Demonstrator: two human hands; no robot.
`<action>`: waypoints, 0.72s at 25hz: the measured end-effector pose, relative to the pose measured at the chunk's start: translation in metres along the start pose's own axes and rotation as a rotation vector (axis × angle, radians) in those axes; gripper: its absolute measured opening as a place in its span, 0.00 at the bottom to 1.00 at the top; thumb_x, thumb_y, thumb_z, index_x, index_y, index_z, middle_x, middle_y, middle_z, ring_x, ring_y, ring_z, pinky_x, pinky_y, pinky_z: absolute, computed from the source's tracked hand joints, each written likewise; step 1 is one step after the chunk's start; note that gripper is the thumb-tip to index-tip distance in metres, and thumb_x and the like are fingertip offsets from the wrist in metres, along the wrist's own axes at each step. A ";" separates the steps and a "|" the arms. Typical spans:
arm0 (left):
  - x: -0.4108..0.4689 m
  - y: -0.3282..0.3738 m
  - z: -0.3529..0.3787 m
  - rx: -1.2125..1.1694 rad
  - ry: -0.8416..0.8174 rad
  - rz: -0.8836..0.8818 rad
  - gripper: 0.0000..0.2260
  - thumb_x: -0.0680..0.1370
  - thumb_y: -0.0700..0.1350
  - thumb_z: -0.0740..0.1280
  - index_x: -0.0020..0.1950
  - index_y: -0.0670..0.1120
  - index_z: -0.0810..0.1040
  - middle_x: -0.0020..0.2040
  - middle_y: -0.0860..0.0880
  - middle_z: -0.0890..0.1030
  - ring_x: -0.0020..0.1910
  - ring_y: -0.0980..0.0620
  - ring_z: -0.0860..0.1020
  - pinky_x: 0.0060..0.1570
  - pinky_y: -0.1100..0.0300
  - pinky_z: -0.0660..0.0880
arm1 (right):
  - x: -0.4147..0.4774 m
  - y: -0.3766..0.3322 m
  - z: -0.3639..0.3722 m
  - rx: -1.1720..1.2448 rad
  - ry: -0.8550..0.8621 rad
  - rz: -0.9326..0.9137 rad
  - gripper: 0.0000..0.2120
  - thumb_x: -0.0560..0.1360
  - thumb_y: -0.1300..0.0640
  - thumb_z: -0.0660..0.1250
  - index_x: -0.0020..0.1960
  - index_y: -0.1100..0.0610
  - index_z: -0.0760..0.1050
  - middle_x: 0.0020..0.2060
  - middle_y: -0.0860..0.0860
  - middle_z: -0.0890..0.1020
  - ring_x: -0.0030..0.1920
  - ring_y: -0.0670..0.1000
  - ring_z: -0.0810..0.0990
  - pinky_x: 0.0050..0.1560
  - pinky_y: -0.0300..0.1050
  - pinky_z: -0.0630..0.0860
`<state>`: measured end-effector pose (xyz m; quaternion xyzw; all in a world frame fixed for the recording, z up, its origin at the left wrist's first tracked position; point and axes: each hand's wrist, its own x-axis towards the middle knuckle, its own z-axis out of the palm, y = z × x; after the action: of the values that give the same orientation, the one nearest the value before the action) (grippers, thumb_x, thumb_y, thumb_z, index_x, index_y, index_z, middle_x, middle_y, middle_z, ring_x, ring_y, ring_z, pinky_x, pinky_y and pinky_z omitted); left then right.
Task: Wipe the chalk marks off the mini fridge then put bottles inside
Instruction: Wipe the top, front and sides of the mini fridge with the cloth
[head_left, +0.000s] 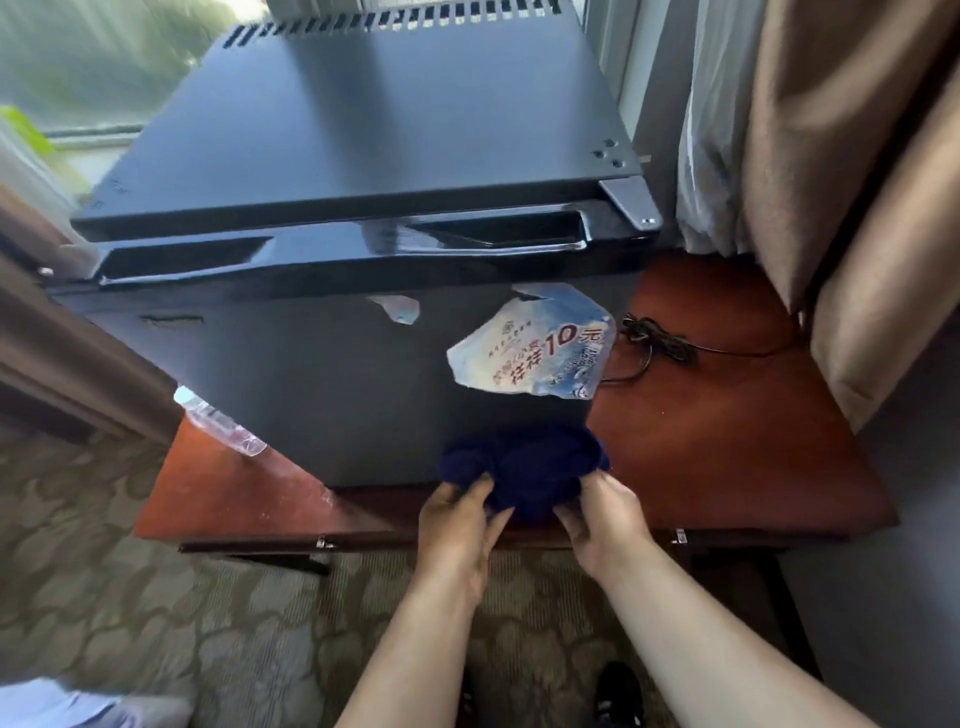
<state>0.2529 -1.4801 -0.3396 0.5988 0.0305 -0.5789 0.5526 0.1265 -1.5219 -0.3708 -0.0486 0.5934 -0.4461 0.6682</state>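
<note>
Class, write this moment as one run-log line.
left hand, right hand: grip blue cloth | mini fridge: door shut | bottle: on table beside fridge

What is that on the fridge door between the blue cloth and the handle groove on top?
A torn blue-and-white sticker stuck on the door, above the cloth and below the handle groove; the head view shows it.
</note>
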 end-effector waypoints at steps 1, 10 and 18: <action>-0.005 -0.008 0.004 -0.007 -0.019 0.006 0.07 0.83 0.37 0.67 0.58 0.43 0.83 0.49 0.46 0.90 0.46 0.50 0.88 0.42 0.57 0.85 | 0.001 -0.005 -0.013 0.007 -0.025 -0.019 0.07 0.81 0.63 0.65 0.49 0.55 0.81 0.41 0.50 0.88 0.41 0.50 0.82 0.29 0.39 0.80; -0.096 -0.002 0.066 -0.174 -0.179 0.264 0.08 0.82 0.37 0.67 0.59 0.43 0.83 0.50 0.46 0.90 0.44 0.52 0.88 0.40 0.61 0.85 | -0.076 -0.119 -0.035 -0.038 -0.560 -0.432 0.08 0.78 0.63 0.70 0.56 0.57 0.83 0.46 0.54 0.89 0.44 0.50 0.88 0.41 0.41 0.83; -0.131 0.059 0.078 -0.183 -0.132 0.601 0.09 0.84 0.37 0.65 0.53 0.46 0.84 0.49 0.47 0.90 0.46 0.55 0.88 0.41 0.63 0.84 | -0.122 -0.142 -0.002 -0.230 -0.718 -0.728 0.13 0.76 0.65 0.74 0.60 0.57 0.82 0.53 0.55 0.89 0.57 0.57 0.87 0.61 0.57 0.83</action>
<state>0.1985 -1.4785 -0.1854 0.4898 -0.1315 -0.4224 0.7512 0.0615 -1.5259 -0.1957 -0.4748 0.3167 -0.5366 0.6216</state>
